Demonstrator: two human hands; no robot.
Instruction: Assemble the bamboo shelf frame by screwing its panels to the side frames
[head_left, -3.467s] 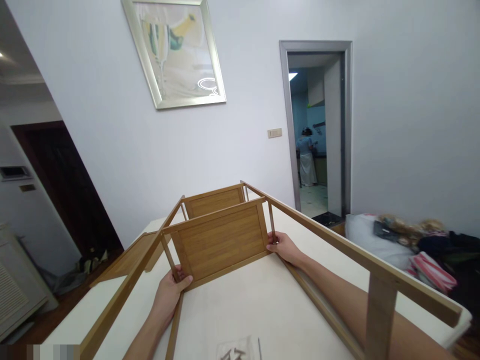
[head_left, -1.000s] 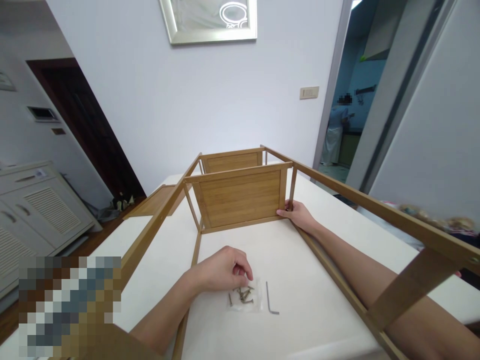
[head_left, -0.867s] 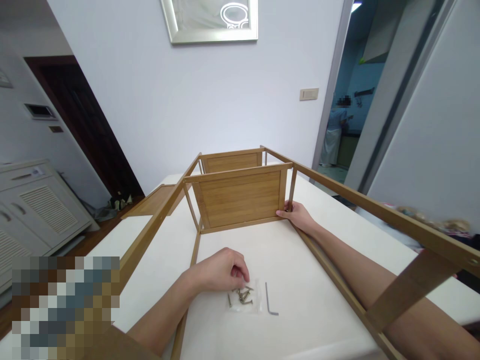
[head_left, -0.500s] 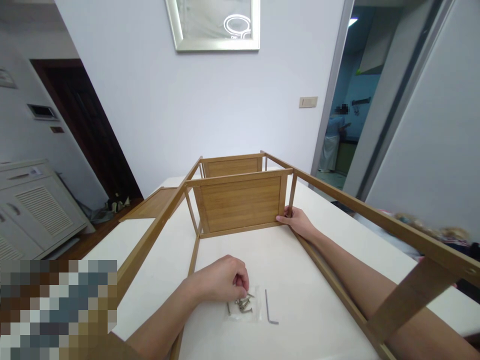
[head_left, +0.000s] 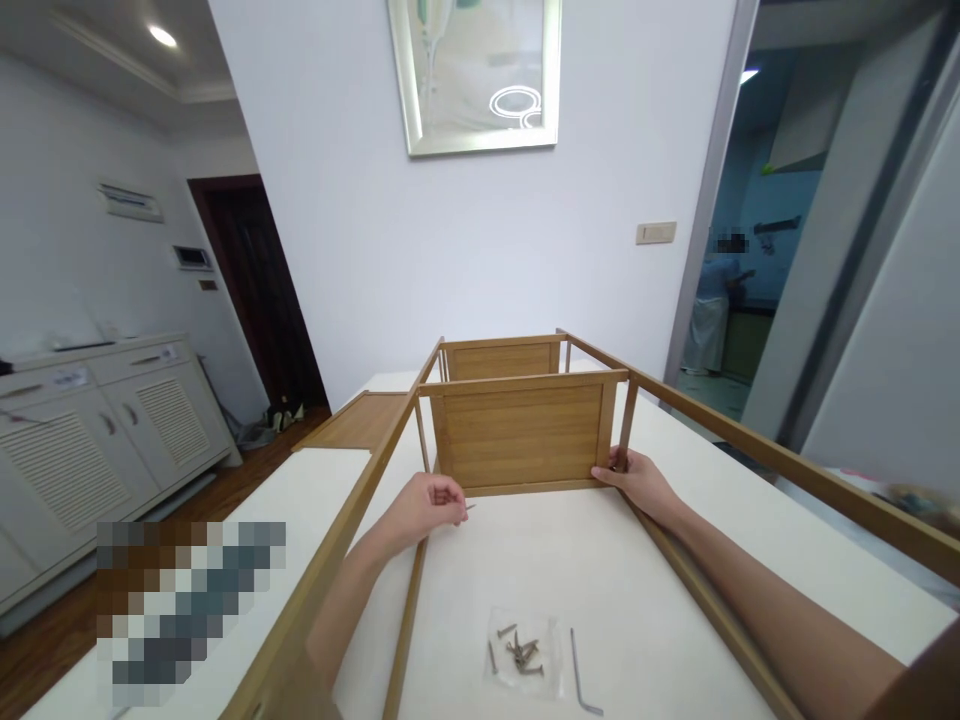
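Note:
A bamboo shelf frame [head_left: 750, 455] lies on its side on a white table [head_left: 540, 560]. An upright bamboo shelf panel [head_left: 525, 435] stands between its rails. My right hand [head_left: 637, 480] grips the panel's lower right corner at the rail. My left hand [head_left: 431, 500] hovers near the panel's lower left corner, fingers pinched on a small screw [head_left: 469, 507]. A clear bag of several screws [head_left: 521, 652] lies near the table's front, with a hex key [head_left: 581, 685] beside it.
A second bamboo panel [head_left: 502, 358] stands farther back in the frame, and a loose board [head_left: 360, 422] lies at the table's far left. White cabinets [head_left: 97, 430] line the left wall. A person [head_left: 716, 315] stands in the room beyond the doorway.
My left hand has left the bag of screws and risen to the panel's lower left corner with a screw pinched in it. My right hand stays on the panel. The view shifted left.

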